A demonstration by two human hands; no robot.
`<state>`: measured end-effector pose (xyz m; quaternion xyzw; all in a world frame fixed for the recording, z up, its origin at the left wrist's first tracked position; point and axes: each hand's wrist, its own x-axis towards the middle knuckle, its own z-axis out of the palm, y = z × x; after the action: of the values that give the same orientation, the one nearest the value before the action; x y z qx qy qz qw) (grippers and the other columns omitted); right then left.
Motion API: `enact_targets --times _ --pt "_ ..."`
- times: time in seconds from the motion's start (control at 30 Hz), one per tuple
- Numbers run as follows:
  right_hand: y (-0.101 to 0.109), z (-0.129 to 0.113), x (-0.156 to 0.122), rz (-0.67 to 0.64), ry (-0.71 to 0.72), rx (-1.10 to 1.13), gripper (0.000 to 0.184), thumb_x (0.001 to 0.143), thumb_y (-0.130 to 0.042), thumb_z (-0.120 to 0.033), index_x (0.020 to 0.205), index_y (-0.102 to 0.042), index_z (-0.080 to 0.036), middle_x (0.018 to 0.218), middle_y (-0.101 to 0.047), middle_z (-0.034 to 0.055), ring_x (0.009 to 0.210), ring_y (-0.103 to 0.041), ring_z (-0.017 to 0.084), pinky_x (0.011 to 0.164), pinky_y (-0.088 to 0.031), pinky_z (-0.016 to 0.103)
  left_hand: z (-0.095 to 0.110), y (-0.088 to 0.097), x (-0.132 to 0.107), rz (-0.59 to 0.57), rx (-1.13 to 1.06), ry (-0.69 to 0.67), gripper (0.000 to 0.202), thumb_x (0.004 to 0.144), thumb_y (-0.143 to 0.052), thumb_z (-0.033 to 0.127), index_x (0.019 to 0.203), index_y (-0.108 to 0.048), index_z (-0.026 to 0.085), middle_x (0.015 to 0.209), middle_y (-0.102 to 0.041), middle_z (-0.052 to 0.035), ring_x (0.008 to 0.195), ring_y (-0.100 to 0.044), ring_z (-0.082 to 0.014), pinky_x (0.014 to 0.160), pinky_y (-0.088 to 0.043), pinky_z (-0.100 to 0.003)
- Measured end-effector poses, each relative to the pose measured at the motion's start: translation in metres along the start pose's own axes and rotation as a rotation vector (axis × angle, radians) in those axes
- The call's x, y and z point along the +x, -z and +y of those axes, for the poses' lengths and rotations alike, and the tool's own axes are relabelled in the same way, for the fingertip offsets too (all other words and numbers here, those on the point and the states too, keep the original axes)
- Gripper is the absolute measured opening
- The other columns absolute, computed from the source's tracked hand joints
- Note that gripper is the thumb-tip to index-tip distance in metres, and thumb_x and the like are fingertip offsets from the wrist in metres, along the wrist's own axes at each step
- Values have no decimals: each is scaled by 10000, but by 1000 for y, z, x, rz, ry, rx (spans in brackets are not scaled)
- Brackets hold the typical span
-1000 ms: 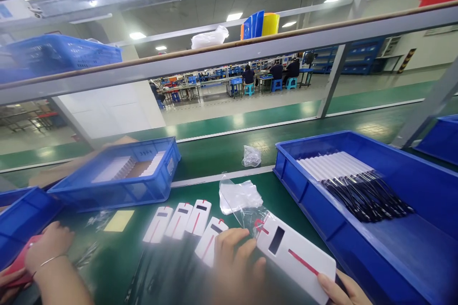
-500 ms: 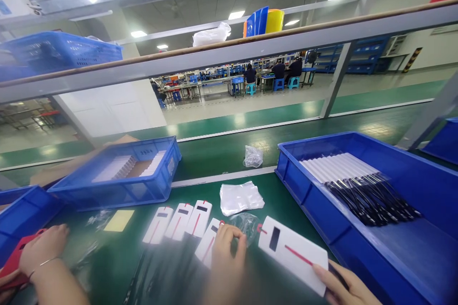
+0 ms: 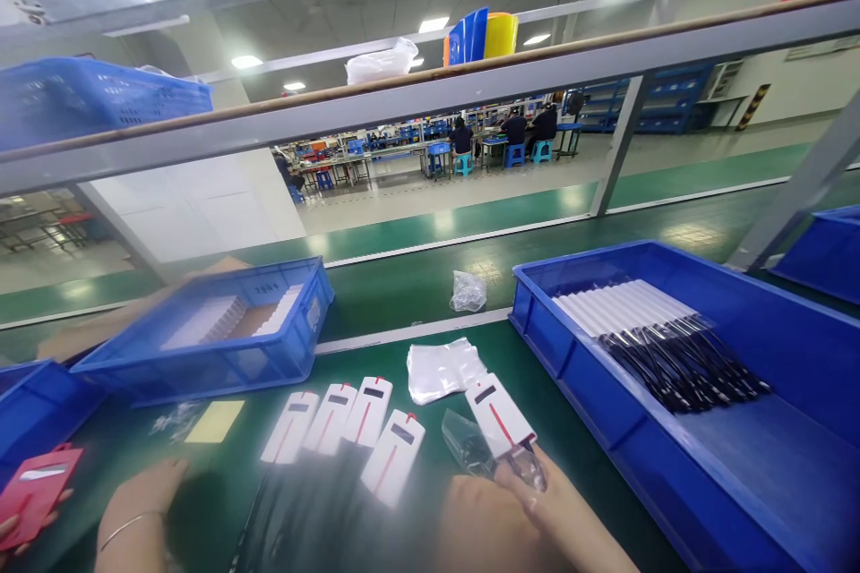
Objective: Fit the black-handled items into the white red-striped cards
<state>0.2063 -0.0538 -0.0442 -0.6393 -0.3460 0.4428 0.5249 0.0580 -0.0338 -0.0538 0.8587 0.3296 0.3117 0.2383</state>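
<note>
Green bench (image 3: 403, 336), white card (image 3: 498, 416) long axis up-left, near end in right hand (image 3: 551, 501) grip, left hand (image 3: 480, 524) grip unclear.

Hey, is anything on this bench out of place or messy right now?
One thing: a crumpled clear bag lies alone on the green belt, apart from the flat stack of bags nearer the white cards. The cards and the blue bins look orderly.
</note>
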Motion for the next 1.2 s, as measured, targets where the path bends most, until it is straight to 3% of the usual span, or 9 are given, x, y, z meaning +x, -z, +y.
enact_targets --times 0.2,0.3,0.4,0.5,0.63,0.83,0.97,1.07,1.2 --pt "13 -11 -1 -273 36 45 482 792 -761 -478 1170 -637 -205 925 -687 17 990 -638 277 1015 -459 419 -23 39 29 111 -89 32 303 989 -497 412 1197 -701 328 1172 -719 -106 1120 -619 -342 934 -509 -519" --pt "19 -27 -5 -415 64 11 441 849 -727 -468 1200 -618 -224 979 -666 24 1007 -605 268 1006 -447 405 -23 55 50 -6 -117 -22 309 883 -692 484 1073 -738 245 1030 -720 -105 1049 -594 -309 918 -491 -462" --pt "19 -42 -8 -463 97 6 404 846 -732 -415 1188 -608 -239 1019 -659 18 977 -589 246 1004 -444 401 -13 59 62 -160 -166 -36 201 808 -811 360 867 -732 184 934 -678 -71 989 -566 -253 876 -456 -370" --pt "20 -47 -9 -503 102 11 297 816 -740 -357 1061 -625 -236 916 -629 -6 888 -574 224 915 -480 383 -3 59 67 -213 -256 7 173 828 -793 208 744 -647 167 872 -665 -25 924 -565 -194 826 -415 -295" --pt "25 -46 -8 -595 33 -10 257 745 -778 -324 946 -647 -231 797 -593 -22 772 -563 205 743 -495 334 1 62 65 -261 -321 108 237 908 -675 221 700 -565 185 780 -633 27 749 -547 -128 678 -356 -250" --pt "28 -65 -14 -679 38 -103 273 711 -774 -237 956 -654 -227 750 -576 -46 763 -574 197 803 -502 343 4 65 60 -360 -380 269 196 837 -701 263 685 -599 191 720 -629 20 685 -535 -136 628 -339 -245" --pt "27 -65 -16 -679 61 -205 220 709 -765 -219 904 -663 -230 761 -608 -48 822 -602 214 820 -507 326 8 66 59 -389 -469 346 185 808 -717 305 690 -636 188 684 -611 15 675 -520 -144 597 -332 -239" --pt "35 -60 -16 -638 11 -215 303 756 -756 -320 1034 -679 -227 815 -679 -26 862 -641 240 822 -522 337 3 67 57 -335 -519 367 230 835 -685 336 679 -628 177 655 -575 21 657 -491 -134 588 -316 -239" --pt "61 -58 -24 -374 112 -370 325 929 -561 -529 859 -695 -241 758 -736 17 809 -674 251 797 -537 321 -11 73 53 -261 -618 410 257 866 -647 356 699 -595 167 621 -507 40 613 -443 -115 586 -303 -245"
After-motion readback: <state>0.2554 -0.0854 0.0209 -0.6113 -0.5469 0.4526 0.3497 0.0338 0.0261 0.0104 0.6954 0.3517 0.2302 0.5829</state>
